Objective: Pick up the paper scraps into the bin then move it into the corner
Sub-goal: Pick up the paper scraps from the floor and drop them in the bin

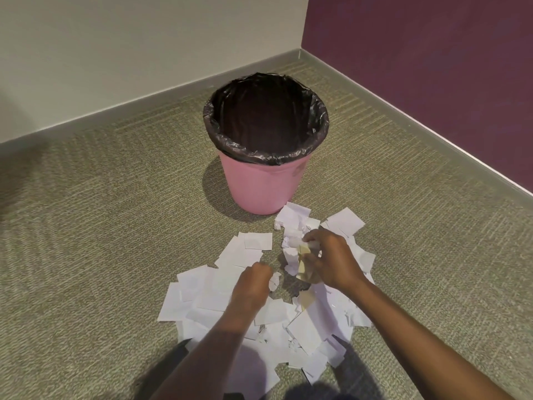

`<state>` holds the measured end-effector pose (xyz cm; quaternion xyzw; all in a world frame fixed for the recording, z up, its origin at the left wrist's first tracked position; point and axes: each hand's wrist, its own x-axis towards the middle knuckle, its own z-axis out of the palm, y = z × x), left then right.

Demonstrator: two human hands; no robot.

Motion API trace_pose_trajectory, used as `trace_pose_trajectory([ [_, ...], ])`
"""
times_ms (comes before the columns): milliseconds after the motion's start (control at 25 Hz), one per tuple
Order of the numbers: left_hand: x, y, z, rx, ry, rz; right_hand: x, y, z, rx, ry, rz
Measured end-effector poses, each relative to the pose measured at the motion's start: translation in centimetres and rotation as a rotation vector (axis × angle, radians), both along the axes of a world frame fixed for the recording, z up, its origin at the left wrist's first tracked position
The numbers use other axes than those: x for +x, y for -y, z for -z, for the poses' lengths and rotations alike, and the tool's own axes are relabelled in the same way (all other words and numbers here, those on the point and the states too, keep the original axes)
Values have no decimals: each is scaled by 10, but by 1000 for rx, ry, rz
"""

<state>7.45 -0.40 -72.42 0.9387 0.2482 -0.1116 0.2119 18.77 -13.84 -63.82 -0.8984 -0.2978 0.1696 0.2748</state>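
White paper scraps (207, 298) are spread over the carpet (101, 226) nearest the camera, where the left hand (253, 287) is curled into the pile, its hold on anything impossible to tell, and the right hand (331, 258) is closed around a crumpled bunch. Straight ahead, just past the farthest scraps and closer to the right hand, the pink bin (259, 183) is stood upright, its black liner (259, 116) open; the corner (300, 53) lies beyond it, up and right.
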Motion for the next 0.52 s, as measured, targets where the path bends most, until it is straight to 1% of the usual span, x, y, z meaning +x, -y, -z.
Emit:
trace_pose_trajectory([
  [80, 7, -12, -6, -138, 107, -87, -1, -6, -22, 79, -62, 32],
  [160, 16, -27, -28, -256, 239, -154, 1, -14, -52, 191, -93, 61],
  [200, 21, -35, -46, -332, 319, -217, 3, -18, -69, 269, -104, 71],
  [280, 27, -53, -96, -551, 487, -303, 11, -30, -107, 460, -115, 88],
  [360, 31, -69, -155, -718, 618, -295, 24, -45, -143, 657, -150, 132],
  [400, 37, -80, -180, -777, 655, -304, 34, -55, -157, 723, -146, 150],
  [440, 43, -90, -203, -824, 693, -332, 44, -67, -168, 753, -131, 177],
  [520, 64, -114, -236, -833, 745, -431, 69, -93, -173, 743, -154, 246],
])
